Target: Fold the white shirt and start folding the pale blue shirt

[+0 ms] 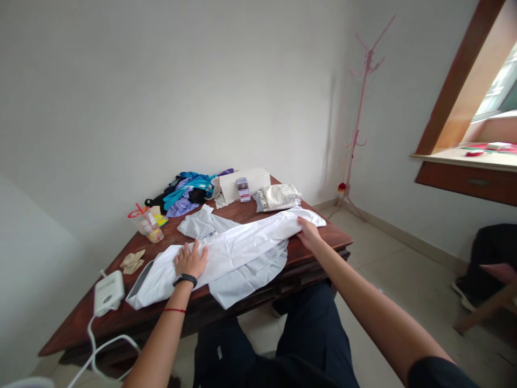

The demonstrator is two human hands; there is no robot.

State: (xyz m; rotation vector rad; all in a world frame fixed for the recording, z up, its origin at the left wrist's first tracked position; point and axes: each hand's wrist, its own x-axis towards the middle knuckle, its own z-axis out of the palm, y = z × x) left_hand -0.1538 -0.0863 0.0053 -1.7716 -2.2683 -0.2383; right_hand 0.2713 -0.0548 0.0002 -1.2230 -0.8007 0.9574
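Note:
A long white garment [250,237] lies across the wooden table, folded into a strip; its exact kind cannot be made out. Greyish-white cloth [246,277] shows beneath it and hangs over the table's front edge, and more such cloth [208,222] spreads out behind. My left hand [191,261], with a black band on the wrist, lies flat on the strip's left part, fingers spread. At the right end, my right hand [307,233] grips the strip's near edge between thumb and fingers, the fingers partly hidden under the cloth.
On the table [117,318] stand a white corded device [109,293], a plastic cup with straw [148,223], crumpled beige cloth [132,261], a heap of coloured clothes [188,191], a white box [254,180] and folded clothes [278,197]. A pink coat stand [361,108] is in the corner.

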